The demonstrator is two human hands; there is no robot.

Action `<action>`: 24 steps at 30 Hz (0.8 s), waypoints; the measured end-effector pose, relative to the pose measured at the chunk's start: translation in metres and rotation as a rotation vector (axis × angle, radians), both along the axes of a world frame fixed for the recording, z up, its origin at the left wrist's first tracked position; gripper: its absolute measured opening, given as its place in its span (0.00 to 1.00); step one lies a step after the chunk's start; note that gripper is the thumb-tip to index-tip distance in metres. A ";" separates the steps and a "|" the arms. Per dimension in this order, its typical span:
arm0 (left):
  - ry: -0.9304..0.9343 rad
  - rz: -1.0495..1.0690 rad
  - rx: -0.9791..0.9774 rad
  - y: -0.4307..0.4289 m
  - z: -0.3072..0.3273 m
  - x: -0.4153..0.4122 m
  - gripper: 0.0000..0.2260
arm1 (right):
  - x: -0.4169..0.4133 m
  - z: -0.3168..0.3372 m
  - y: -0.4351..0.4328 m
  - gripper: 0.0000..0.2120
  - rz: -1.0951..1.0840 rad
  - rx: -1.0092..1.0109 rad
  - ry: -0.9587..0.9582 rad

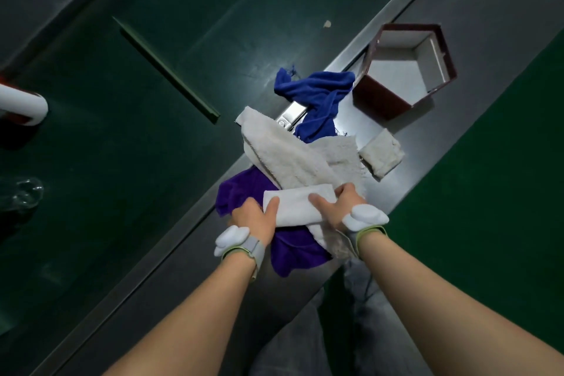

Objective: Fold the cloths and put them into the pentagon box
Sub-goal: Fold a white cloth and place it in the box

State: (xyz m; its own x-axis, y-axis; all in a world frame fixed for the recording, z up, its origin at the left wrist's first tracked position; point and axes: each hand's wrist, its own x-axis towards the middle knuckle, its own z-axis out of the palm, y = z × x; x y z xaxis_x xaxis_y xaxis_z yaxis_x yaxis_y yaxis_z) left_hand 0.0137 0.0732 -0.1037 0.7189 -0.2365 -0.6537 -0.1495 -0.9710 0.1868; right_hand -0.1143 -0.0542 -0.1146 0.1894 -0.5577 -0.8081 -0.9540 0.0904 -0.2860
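A white cloth (297, 206), folded into a narrow band, lies over a pile of cloths. My left hand (256, 218) grips its left end and my right hand (338, 207) grips its right end, thumbs on top. Under it lie a purple cloth (293, 253), a larger rumpled white towel (290, 152) and a blue cloth (317, 94). A small folded white cloth (381, 152) sits apart to the right. The dark red pentagon box (378, 94) stands open with nothing inside at the upper right, beyond the pile.
The cloths rest on a grey metal bench (457, 24) running diagonally over a green floor (152, 131). A shiny metal plate (290, 117) peeks out between the towel and the blue cloth. A white rounded object (24, 104) lies at the far left. My legs show below the bench.
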 end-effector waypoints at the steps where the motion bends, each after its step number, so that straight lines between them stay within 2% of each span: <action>1: 0.040 -0.011 0.048 -0.002 0.000 -0.001 0.24 | 0.001 0.000 -0.001 0.39 0.015 0.038 0.034; 3: 0.102 -0.002 0.070 -0.003 0.001 -0.002 0.25 | 0.001 -0.001 -0.003 0.39 -0.003 0.098 0.062; 8: 0.167 0.127 0.019 -0.007 0.016 -0.001 0.19 | -0.004 -0.003 -0.012 0.27 -0.162 0.234 0.036; 10: 0.295 0.211 0.011 -0.008 0.021 -0.002 0.18 | -0.005 0.002 -0.010 0.22 -0.265 0.277 -0.042; 12: 0.439 0.363 -0.030 -0.011 0.023 -0.005 0.13 | -0.008 0.010 -0.008 0.17 -0.369 0.319 -0.153; 14: 0.507 0.464 -0.075 -0.016 0.030 -0.008 0.11 | -0.008 0.019 -0.008 0.15 -0.380 0.340 -0.220; 16: 0.412 0.369 -0.105 -0.027 0.039 -0.013 0.11 | -0.010 0.029 -0.015 0.15 -0.297 0.257 -0.244; 18: 0.196 0.149 -0.143 -0.047 0.054 -0.020 0.13 | -0.009 0.044 -0.025 0.13 -0.153 0.083 -0.217; 19: 0.115 0.054 -0.198 -0.061 0.064 -0.025 0.15 | -0.008 0.052 -0.030 0.12 -0.042 -0.023 -0.183; 21: 0.070 -0.056 -0.359 -0.096 0.080 -0.035 0.16 | -0.007 0.068 -0.045 0.09 0.140 -0.185 -0.184; 22: 0.084 -0.082 -0.431 -0.115 0.084 -0.040 0.16 | -0.008 0.075 -0.057 0.06 0.155 -0.212 -0.243; 24: 0.139 -0.142 -0.541 -0.150 0.090 -0.044 0.14 | -0.013 0.085 -0.086 0.04 -0.001 -0.172 -0.428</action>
